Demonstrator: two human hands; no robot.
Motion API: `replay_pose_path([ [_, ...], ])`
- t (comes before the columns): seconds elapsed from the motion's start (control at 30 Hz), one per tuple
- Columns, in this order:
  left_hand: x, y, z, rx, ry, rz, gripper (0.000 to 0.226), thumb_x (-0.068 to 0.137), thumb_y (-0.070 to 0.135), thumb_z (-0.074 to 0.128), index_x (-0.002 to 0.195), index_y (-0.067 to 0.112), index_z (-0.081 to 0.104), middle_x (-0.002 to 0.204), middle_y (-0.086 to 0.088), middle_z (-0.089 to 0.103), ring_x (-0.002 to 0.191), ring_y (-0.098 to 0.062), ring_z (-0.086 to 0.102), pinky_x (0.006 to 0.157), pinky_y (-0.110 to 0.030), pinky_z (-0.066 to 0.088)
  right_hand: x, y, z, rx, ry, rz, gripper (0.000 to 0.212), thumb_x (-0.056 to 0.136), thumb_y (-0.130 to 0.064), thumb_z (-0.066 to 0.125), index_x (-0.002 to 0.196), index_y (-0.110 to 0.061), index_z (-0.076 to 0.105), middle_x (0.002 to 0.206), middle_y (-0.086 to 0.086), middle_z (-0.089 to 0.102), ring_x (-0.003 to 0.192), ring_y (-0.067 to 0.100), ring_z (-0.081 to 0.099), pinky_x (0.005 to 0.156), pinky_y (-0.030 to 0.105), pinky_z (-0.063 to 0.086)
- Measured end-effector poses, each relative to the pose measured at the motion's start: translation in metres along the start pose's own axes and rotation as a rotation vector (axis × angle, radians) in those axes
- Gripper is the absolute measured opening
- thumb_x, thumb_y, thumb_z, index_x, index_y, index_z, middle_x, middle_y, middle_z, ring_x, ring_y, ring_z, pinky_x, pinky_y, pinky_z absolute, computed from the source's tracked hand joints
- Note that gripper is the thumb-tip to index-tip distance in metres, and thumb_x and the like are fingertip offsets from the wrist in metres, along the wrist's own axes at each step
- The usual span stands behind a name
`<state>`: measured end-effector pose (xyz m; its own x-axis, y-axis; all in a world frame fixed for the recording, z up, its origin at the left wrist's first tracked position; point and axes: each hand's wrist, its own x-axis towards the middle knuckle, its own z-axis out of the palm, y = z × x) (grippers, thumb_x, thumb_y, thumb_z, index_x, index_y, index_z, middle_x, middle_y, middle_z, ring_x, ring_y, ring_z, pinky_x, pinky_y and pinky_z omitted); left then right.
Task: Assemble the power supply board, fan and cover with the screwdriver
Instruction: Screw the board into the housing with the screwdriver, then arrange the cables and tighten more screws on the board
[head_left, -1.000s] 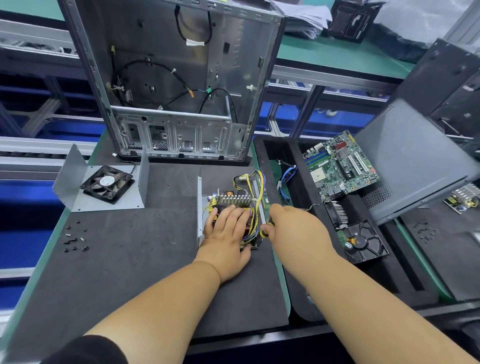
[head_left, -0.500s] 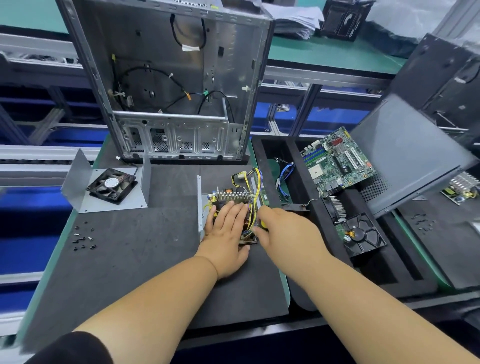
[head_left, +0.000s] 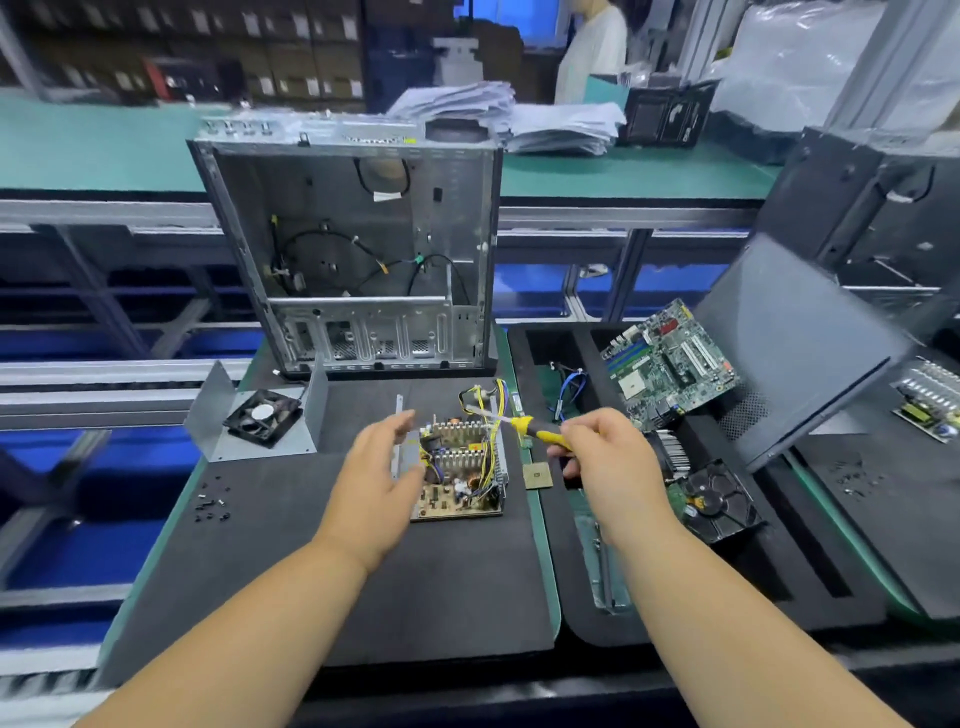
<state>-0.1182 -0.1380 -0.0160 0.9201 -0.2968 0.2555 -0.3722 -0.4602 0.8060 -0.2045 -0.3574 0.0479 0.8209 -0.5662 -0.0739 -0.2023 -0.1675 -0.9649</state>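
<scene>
Above the power supply board (head_left: 460, 475), left hand (head_left: 382, 480) grip wide, right hand (head_left: 605, 457) grip round the screwdriver (head_left: 524, 426).

Bright, even overhead light fills the scene, leaving only faint, soft shadows on the black foam mat (head_left: 291, 561). Motion blur smears the left edge and the far shelves. Wide-angle distortion bows the green-topped table (head_left: 623, 174) and tilts the open grey metal computer case (head_left: 358, 249).
</scene>
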Motion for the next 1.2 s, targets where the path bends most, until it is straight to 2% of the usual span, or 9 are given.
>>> replay_pose_path([
  [0.1, -0.002, -0.006, -0.017, -0.008, 0.087, -0.087, 0.043, 0.092, 0.015, 0.058, 0.131, 0.034, 0.05, 0.124, 0.014, 0.052, 0.114, 0.0, 0.051, 0.099, -0.025, 0.04, 0.013, 0.012, -0.001, 0.179, -0.077, 0.151, 0.017, 0.082, -0.012, 0.055, 0.068, -0.015, 0.063, 0.076, 0.004, 0.075, 0.056, 0.009, 0.054, 0.053, 0.023, 0.037],
  [0.2, -0.012, -0.016, -0.028, -0.023, 0.16, -0.169, 0.039, 0.093, 0.013, 0.058, 0.125, 0.034, 0.054, 0.119, 0.015, 0.056, 0.109, 0.001, 0.052, 0.094, -0.023, 0.04, 0.02, 0.029, -0.001, 0.112, -0.154, 0.283, 0.021, 0.076, -0.021, 0.061, 0.059, -0.019, 0.074, 0.077, -0.001, 0.07, 0.067, 0.012, 0.05, 0.062, 0.028, 0.033],
  [0.27, -0.02, -0.023, -0.032, -0.027, 0.189, -0.217, 0.037, 0.092, 0.011, 0.057, 0.123, 0.031, 0.056, 0.117, 0.011, 0.057, 0.107, 0.0, 0.054, 0.093, -0.022, 0.041, 0.021, 0.042, 0.0, 0.136, -0.173, 0.312, 0.006, 0.074, -0.02, 0.069, 0.072, -0.015, 0.071, 0.077, 0.0, 0.068, 0.067, 0.012, 0.048, 0.063, 0.029, 0.032],
  [0.43, -0.035, -0.031, -0.034, -0.043, 0.219, -0.311, 0.035, 0.091, 0.006, 0.059, 0.121, 0.023, 0.059, 0.115, 0.004, 0.06, 0.104, -0.003, 0.056, 0.089, -0.015, 0.039, 0.024, 0.067, 0.006, 0.173, -0.321, 0.289, 0.018, 0.085, -0.009, 0.069, 0.102, -0.009, 0.066, 0.078, 0.001, 0.064, 0.058, 0.008, 0.049, 0.06, 0.025, 0.034],
  [0.6, -0.043, -0.031, -0.035, -0.053, 0.214, -0.34, 0.034, 0.091, 0.006, 0.059, 0.119, 0.025, 0.06, 0.115, 0.006, 0.059, 0.102, 0.0, 0.057, 0.082, -0.008, 0.037, 0.032, 0.083, 0.015, 0.081, -0.281, 0.244, 0.023, 0.091, -0.003, 0.063, 0.113, -0.008, 0.061, 0.098, 0.008, 0.071, 0.075, 0.015, 0.061, 0.062, 0.022, 0.045],
  [0.77, -0.05, -0.038, -0.04, -0.041, 0.211, -0.358, 0.034, 0.091, 0.007, 0.059, 0.117, 0.028, 0.06, 0.113, 0.01, 0.059, 0.101, 0.002, 0.056, 0.08, -0.006, 0.037, 0.038, 0.104, 0.019, -0.35, -0.221, 0.256, 0.027, 0.087, -0.007, 0.062, 0.109, -0.02, 0.054, 0.093, 0.001, 0.064, 0.077, 0.019, 0.061, 0.06, 0.031, 0.047],
  [0.9, -0.044, -0.048, -0.044, -0.059, 0.177, -0.383, 0.034, 0.091, 0.006, 0.059, 0.118, 0.027, 0.06, 0.116, 0.006, 0.061, 0.104, -0.004, 0.057, 0.09, -0.018, 0.04, 0.038, 0.117, 0.025, -0.613, -0.258, 0.241, 0.026, 0.087, -0.012, 0.059, 0.106, -0.026, 0.049, 0.098, -0.002, 0.062, 0.084, 0.02, 0.061, 0.074, 0.035, 0.052],
  [1.07, -0.023, -0.059, -0.043, -0.077, 0.122, -0.389, 0.032, 0.091, 0.008, 0.058, 0.117, 0.027, 0.061, 0.116, 0.006, 0.061, 0.104, -0.004, 0.058, 0.09, -0.018, 0.04, 0.04, 0.12, 0.03, -0.733, -0.247, 0.243, 0.024, 0.086, -0.013, 0.061, 0.105, -0.024, 0.05, 0.096, -0.003, 0.058, 0.082, 0.016, 0.057, 0.063, 0.03, 0.044],
  [1.2, -0.005, -0.062, -0.036, -0.107, 0.08, -0.383, 0.033, 0.091, 0.007, 0.058, 0.116, 0.027, 0.061, 0.114, 0.007, 0.062, 0.104, -0.003, 0.057, 0.089, -0.018, 0.04, 0.039, 0.116, 0.033, -0.826, -0.26, 0.233, 0.029, 0.085, -0.02, 0.065, 0.11, -0.024, 0.051, 0.11, 0.001, 0.055, 0.084, 0.016, 0.059, 0.062, 0.028, 0.04],
])
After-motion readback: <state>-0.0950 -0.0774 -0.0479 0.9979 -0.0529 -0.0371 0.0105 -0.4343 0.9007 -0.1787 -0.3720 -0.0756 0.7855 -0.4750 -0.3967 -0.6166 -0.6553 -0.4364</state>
